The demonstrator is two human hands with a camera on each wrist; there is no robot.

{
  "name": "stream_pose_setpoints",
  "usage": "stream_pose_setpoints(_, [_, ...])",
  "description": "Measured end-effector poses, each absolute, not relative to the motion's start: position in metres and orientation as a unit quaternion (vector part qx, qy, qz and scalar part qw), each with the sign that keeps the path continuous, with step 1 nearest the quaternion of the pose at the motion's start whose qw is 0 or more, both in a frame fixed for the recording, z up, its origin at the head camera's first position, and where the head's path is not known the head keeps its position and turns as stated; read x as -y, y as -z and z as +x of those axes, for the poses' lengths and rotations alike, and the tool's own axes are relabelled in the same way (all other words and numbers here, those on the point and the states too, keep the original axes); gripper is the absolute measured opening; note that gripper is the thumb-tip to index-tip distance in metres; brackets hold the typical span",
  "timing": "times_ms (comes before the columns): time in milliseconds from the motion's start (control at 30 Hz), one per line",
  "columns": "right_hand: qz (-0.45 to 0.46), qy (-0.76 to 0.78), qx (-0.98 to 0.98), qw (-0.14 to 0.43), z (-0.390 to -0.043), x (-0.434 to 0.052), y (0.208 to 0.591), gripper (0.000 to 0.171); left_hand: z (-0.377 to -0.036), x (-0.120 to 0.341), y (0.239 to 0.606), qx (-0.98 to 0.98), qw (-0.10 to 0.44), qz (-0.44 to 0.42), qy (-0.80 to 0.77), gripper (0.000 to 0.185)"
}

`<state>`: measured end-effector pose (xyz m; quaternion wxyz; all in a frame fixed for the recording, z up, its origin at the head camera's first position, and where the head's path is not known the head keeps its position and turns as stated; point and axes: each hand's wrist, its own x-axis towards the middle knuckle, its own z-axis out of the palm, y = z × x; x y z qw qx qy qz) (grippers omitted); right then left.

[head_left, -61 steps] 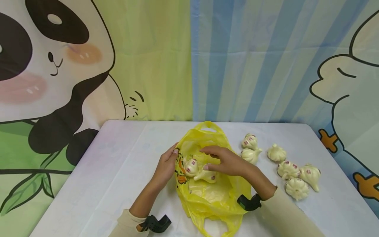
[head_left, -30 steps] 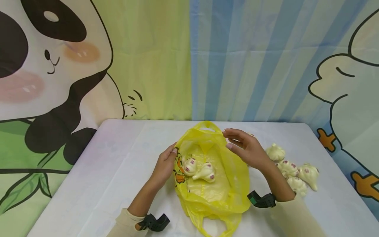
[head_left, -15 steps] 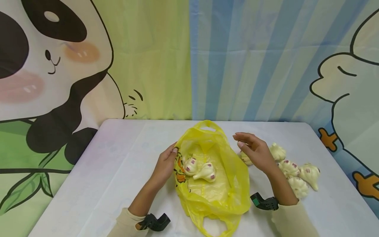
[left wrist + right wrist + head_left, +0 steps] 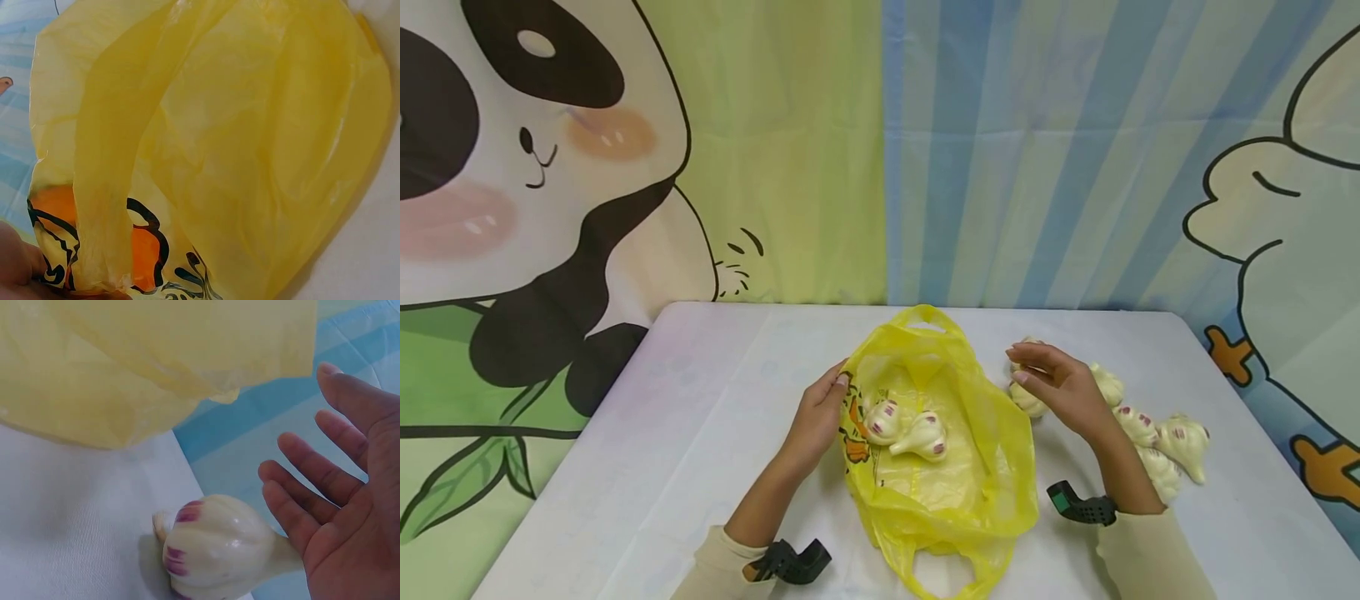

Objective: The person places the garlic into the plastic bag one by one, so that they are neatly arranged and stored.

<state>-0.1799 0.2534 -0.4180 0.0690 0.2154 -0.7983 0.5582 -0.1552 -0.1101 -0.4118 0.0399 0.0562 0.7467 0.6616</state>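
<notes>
Our left hand (image 4: pixel 820 417) pinches the yellow bag's (image 4: pixel 985 467) rim mid-table, keeping its mouth open over two garlic bulbs (image 4: pixel 910 429). Our right hand (image 4: pixel 1060 387), fingers relaxed, reaches a loose bulb (image 4: pixel 219 553) toward the right edge.

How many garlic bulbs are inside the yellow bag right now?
2: both cream, purple-flecked garlic bulbs lie side by side in the open yellow plastic bag, one left of the other. Folds could hide more.
</notes>
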Motion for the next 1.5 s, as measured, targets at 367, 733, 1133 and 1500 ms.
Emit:
stream_pose_setpoints(367, [0.171, -0.547, 0.81, 0.125, -0.18, -0.254, 0.419, 0.034, -0.155, 0.111, 0.412, -0.749, 0.043, 0.054, -0.66, 0.044])
stream_pose_setpoints(733, [0.099, -0.584, 0.78, 0.201, -0.182, -0.255, 0.42, 0.027, -0.155, 0.11, 0.409, -0.749, 0.046, 0.047, -0.659, 0.043])
stream_pose_setpoints(1133, [0.103, -0.533, 0.837, 0.063, -0.184, -0.255, 0.438, 0.035, -0.155, 0.111, 0.408, -0.747, 0.047, 0.049, -0.662, 0.043])
stream_pose_setpoints(1500, [0.128, -0.465, 0.876, -0.015, -0.184, -0.26, 0.44, 0.038, -0.155, 0.111, 0.409, -0.746, 0.047, 0.049, -0.662, 0.043])
